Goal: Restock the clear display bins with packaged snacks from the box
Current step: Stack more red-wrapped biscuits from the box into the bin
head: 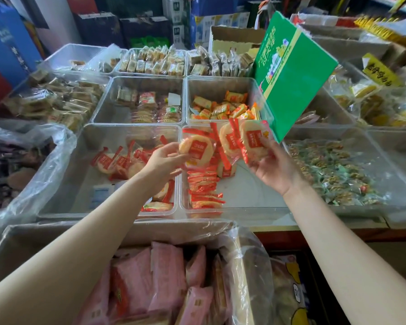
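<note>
Red-striped cracker packets (240, 141) fill both hands at frame centre: left hand (163, 160) pinches one, right hand (273, 168) grips several above the half-stocked clear bin (256, 195). Placing is under way; next, probably, lowering them beside the standing row, with the box (56, 240) at bottom.

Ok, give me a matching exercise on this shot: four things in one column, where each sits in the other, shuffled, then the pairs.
Things:
1. green box
2. pink packs
3. orange packs
4. nut snacks

Places:
A. in the lined carton nearest the camera
B. in the clear bin right of the right hand
C. tilted above the bins, upper right
D. in the clear bin just behind the one both hands are over

Pairs: 1-C, 2-A, 3-D, 4-B
</note>
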{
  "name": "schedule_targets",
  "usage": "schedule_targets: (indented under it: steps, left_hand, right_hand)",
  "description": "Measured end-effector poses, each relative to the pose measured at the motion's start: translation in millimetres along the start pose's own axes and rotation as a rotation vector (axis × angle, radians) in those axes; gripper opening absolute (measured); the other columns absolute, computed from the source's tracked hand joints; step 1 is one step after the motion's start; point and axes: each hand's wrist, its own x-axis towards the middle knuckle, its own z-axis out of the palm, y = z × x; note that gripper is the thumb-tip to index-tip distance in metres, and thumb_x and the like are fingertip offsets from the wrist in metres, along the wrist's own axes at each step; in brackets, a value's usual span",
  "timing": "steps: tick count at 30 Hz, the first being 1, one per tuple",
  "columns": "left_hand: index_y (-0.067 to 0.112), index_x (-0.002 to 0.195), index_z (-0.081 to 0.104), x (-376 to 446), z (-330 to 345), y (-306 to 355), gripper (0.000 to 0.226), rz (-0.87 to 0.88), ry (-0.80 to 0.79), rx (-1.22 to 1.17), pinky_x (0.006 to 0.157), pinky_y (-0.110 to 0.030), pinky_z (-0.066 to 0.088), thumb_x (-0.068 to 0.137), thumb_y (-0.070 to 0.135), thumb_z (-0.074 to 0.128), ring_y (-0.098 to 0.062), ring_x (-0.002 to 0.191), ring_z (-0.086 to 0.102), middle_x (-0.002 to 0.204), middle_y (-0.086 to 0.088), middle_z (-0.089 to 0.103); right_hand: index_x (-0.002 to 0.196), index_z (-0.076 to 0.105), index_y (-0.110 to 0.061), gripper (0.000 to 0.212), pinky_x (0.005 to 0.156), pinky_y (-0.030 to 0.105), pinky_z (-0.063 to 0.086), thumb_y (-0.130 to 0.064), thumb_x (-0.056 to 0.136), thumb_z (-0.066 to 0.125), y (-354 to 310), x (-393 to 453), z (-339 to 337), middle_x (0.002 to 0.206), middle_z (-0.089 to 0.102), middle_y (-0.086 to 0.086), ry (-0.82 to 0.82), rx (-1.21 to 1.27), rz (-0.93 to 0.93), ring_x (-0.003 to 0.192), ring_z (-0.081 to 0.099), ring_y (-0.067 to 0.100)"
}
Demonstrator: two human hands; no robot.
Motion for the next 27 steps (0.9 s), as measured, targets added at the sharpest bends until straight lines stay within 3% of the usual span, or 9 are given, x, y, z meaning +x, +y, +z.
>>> schedule_targets:
  steps: [3, 6, 9, 12, 16, 20, 22, 24, 27]
  left_hand:
    - [0.016, 0.109, 0.061, 5, 10, 3, 0.02, -0.067, -0.069, 0.068, 0.082, -0.036, 0.055, 0.09, 0.013, 0.059, -0.024, 0.087, 0.064, 0.099, -0.014, 0.065]
    - [0.015, 0.101, 0.062, 12, 18, 13, 0.026, -0.095, -0.175, 0.049, 0.081, -0.034, 0.055, 0.096, 0.036, 0.047, -0.022, 0.086, 0.066, 0.095, -0.012, 0.066]
    - [0.012, 0.11, 0.06, 27, 21, 23, 0.057, -0.152, -0.284, -0.044, 0.076, -0.032, 0.056, 0.088, 0.06, 0.036, -0.022, 0.092, 0.067, 0.096, -0.011, 0.067]
    - [0.008, 0.123, 0.051, 41, 36, 26, 0.047, -0.077, -0.347, 0.148, 0.078, -0.032, 0.058, 0.085, 0.034, 0.059, -0.021, 0.091, 0.069, 0.108, -0.014, 0.066]
    - [0.008, 0.123, 0.049, 68, 51, 23, 0.047, -0.047, -0.405, 0.144, 0.093, -0.047, 0.051, 0.08, 0.014, 0.068, -0.032, 0.098, 0.065, 0.11, -0.018, 0.064]
    - [0.019, 0.133, 0.045, 94, 62, 8, 0.061, 0.046, -0.427, 0.655, 0.103, -0.04, 0.043, 0.079, 0.021, 0.073, -0.023, 0.116, 0.054, 0.127, -0.005, 0.055]
    - [0.015, 0.143, 0.033, 104, 57, -1, 0.071, 0.176, -0.289, 1.079, 0.108, -0.031, 0.034, 0.083, 0.027, 0.068, -0.022, 0.131, 0.041, 0.145, -0.006, 0.04]
    - [0.01, 0.147, 0.023, 112, 49, -13, 0.072, 0.255, -0.238, 1.389, 0.113, -0.032, 0.022, 0.089, 0.03, 0.06, -0.023, 0.142, 0.023, 0.155, -0.008, 0.022]
    - [0.01, 0.15, 0.006, 115, 47, -36, 0.075, 0.19, -0.352, 1.616, 0.117, -0.043, 0.012, 0.095, 0.042, 0.046, -0.025, 0.146, -0.001, 0.158, -0.007, -0.003]
  right_hand:
    - [0.133, 0.046, -0.011, 0.067, 0.07, 0.024, 0.055, -0.016, 0.073, 0.074, -3, 6, 8, 0.1, 0.069, 0.004, -0.119, -0.232, 0.077, 0.088, 0.062, 0.016]
    - [0.114, 0.059, -0.007, 0.064, 0.079, 0.028, 0.056, -0.02, 0.057, 0.086, -14, 20, 13, 0.098, 0.071, 0.006, -0.114, -0.509, 0.084, 0.092, 0.067, 0.018]
    - [0.114, 0.055, -0.01, 0.039, 0.079, 0.025, 0.055, -0.008, 0.078, 0.07, -30, 35, 16, 0.095, 0.07, 0.001, -0.061, -0.693, 0.06, 0.095, 0.063, 0.017]
    - [0.124, 0.048, -0.019, 0.04, 0.085, 0.025, 0.052, -0.005, 0.088, 0.059, -36, 44, 20, 0.109, 0.063, 0.002, -0.104, -1.004, 0.068, 0.103, 0.06, 0.016]
    - [0.141, 0.027, -0.037, 0.075, 0.078, 0.017, 0.05, -0.012, 0.083, 0.067, -37, 58, 15, 0.113, 0.048, -0.018, -0.165, -1.19, 0.163, 0.099, 0.053, 0.001]
    - [0.14, 0.036, -0.016, 0.078, 0.086, 0.02, 0.045, -0.01, 0.073, 0.077, -32, 80, -14, 0.12, 0.047, 0.002, -0.111, -1.65, 0.099, 0.111, 0.052, 0.017]
    - [0.132, 0.043, -0.013, 0.076, 0.087, 0.025, 0.043, -0.021, 0.067, 0.082, -24, 88, -37, 0.113, 0.042, 0.007, -0.056, -1.911, 0.134, 0.107, 0.05, 0.023]
    - [0.128, 0.044, -0.017, 0.077, 0.091, 0.028, 0.043, -0.026, 0.063, 0.084, -3, 92, -56, 0.11, 0.035, 0.006, -0.062, -1.982, 0.223, 0.104, 0.047, 0.024]
    - [0.128, 0.043, -0.021, 0.069, 0.099, 0.034, 0.043, -0.018, 0.069, 0.078, 42, 100, -73, 0.123, 0.03, 0.011, -0.11, -1.914, 0.218, 0.113, 0.045, 0.03]
